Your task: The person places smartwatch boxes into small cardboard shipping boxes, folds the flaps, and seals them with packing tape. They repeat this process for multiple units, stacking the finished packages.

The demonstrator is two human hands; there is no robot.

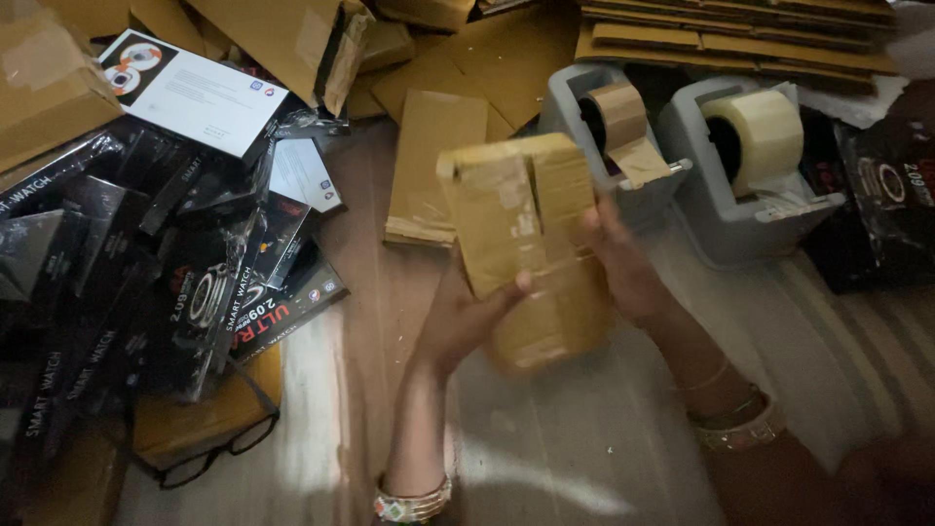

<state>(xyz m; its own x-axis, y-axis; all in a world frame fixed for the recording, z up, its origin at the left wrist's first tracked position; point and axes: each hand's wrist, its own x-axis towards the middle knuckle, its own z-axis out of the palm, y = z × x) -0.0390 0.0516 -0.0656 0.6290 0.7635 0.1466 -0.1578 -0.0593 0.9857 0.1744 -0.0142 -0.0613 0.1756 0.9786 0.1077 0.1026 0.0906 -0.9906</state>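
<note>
I hold a small brown cardboard box (531,244) wrapped in clear tape upright in front of me, between both hands. My left hand (458,317) grips its lower left edge, thumb across the front. My right hand (623,268) presses against its right side from behind. Bangles circle both wrists. Just behind the box stand two grey tape dispensers, one with brown tape (614,122) and one with pale clear tape (755,146).
A heap of black product boxes (146,282) fills the left side, with a white-backed box (200,93) on top. Flattened cardboard (433,161) lies behind. Black-framed glasses (219,448) rest at lower left. Another black box (891,205) sits at far right.
</note>
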